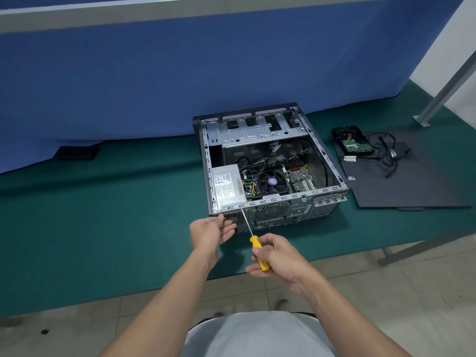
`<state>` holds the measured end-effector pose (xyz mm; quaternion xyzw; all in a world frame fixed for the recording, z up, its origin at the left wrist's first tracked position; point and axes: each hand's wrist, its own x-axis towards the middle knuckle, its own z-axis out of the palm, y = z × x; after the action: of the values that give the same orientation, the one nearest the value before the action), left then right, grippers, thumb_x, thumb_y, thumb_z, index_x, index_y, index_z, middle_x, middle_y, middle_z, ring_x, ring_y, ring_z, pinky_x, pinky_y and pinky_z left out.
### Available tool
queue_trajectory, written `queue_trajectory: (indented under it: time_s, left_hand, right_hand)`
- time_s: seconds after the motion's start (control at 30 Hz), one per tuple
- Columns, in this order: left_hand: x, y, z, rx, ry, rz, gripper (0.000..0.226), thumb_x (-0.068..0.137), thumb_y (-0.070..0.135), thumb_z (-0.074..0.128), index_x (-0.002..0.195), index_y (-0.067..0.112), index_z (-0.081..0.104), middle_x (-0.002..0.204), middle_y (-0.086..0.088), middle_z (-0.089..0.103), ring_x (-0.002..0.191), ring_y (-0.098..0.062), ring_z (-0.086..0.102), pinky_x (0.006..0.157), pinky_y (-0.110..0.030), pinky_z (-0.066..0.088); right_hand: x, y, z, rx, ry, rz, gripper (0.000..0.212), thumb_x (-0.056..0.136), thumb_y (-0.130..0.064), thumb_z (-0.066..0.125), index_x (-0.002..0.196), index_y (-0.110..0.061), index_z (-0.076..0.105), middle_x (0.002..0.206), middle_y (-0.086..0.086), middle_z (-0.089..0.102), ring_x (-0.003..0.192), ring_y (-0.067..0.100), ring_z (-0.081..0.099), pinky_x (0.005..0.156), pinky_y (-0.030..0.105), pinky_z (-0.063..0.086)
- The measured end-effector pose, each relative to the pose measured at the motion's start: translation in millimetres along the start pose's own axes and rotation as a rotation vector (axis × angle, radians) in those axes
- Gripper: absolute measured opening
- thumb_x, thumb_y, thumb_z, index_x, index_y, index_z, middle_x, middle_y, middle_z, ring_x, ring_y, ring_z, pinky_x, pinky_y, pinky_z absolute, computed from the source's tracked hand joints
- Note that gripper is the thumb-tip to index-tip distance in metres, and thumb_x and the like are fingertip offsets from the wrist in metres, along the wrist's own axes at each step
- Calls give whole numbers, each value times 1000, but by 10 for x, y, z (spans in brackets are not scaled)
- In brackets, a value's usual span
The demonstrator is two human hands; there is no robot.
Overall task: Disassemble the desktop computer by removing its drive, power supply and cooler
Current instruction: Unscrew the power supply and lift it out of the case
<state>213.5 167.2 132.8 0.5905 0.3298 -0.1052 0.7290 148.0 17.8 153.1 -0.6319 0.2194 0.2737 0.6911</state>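
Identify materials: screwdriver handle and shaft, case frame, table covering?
Screwdriver handle: glossy yellow, likely plastic.
Shaft: thin, bright, reflective, probably steel.
Case frame: bare grey sheet metal, stamped slots and folded edges.
Table covering: matte green, looks like felt or rubber mat; cannot tell which.

The person wears a pale grey shirt (260, 333), forearms (180, 292) bare.

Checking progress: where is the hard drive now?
Head view, right side: the hard drive lies on the dark panel, right of the open case, beside loose cables.
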Motion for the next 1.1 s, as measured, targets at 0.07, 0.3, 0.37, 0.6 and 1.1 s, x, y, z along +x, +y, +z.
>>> queue_trajectory:
  time_s: [0.07,0.3,0.37,0.6,1.1]
  left_hand:
    - [0,-14,-2,13,-12,6,13,97,3,55,88,0,63,86,-19,73,77,-26,74,70,-31,61]
    - [-18,-85,31,173,-76,119,18,97,6,56,92,-5,68,79,-13,73,76,-25,74,71,-33,60]
    - [-77,-94,76,355,-130,267,18,96,8,58,95,-5,71,75,-7,73,75,-23,73,77,-38,60]
    - [-346,126,453,1009,-395,901,19,97,16,56,98,12,75,65,-2,66,58,-17,56,63,-34,49]
    - [-13,65,1883,1251,-253,947,28,101,33,47,108,14,67,85,-1,70,72,-19,66,68,-36,57]
  right_hand:
    - [17,5,-2,2,14,-14,11,97,-5,50,107,-10,52,89,13,61,74,24,72,65,30,57]
    - [55,-79,-20,21,126,-105,11,90,-2,59,89,-12,54,73,2,54,61,14,50,59,27,44]
    - [90,-173,-66,7,263,-173,15,86,-14,68,77,-16,56,60,-5,52,55,13,44,57,29,38]
    - [96,-451,-266,-54,463,-324,14,80,-30,76,67,-28,72,60,-13,67,54,4,55,59,30,43]
    - [195,-694,-2037,-172,825,-313,15,81,-23,74,68,-27,67,73,-11,69,75,13,63,64,26,44]
